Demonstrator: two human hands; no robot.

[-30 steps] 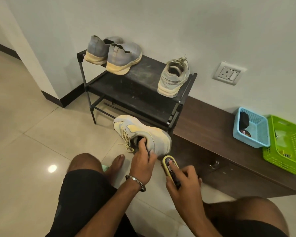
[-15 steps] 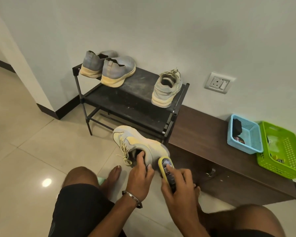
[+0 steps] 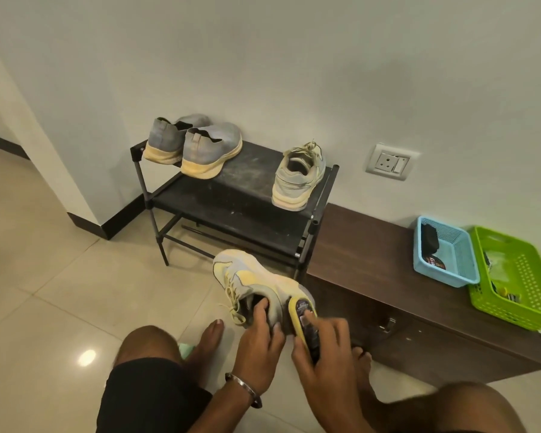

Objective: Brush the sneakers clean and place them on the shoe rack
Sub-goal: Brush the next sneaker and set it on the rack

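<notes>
- Sneaker (image 3: 256, 282), pale yellow and grey, held low over the tiled floor (image 3: 60, 276) just in front of the rack (image 3: 231, 195); toe points away from the person, laces hang loose on its left side.
- Left hand (image 3: 260, 348) grips the sneaker at the heel; thumb hooked into the opening, fingers curled round the back; a metal bangle (image 3: 244, 390) sits on the wrist.
- Right hand (image 3: 322, 354) holds a brush (image 3: 303, 323), yellow-edged with a dark back; fingers wrapped over it, forefinger laid along the top; brush pressed against the right side of the sneaker's heel.
- Rack: black, two tiers visible; top shelf dusty; grey pair (image 3: 197, 148) with cream soles stands at its left end, heels toward the camera; second sneaker (image 3: 297, 179), matching the held one, stands at the right end, heel toward the camera.
- Bench (image 3: 372, 270), dark wood, touches the rack's right side, against the wall (image 3: 263, 57); wall socket (image 3: 391, 162) above it.
- Blue basket (image 3: 450, 270) on the bench holds a dark object and a round tin; contents not clearly legible; green basket (image 3: 519, 282) just beside it on the right, contents unclear.
- Person in black shorts, knees bent, bare feet on the floor.
</notes>
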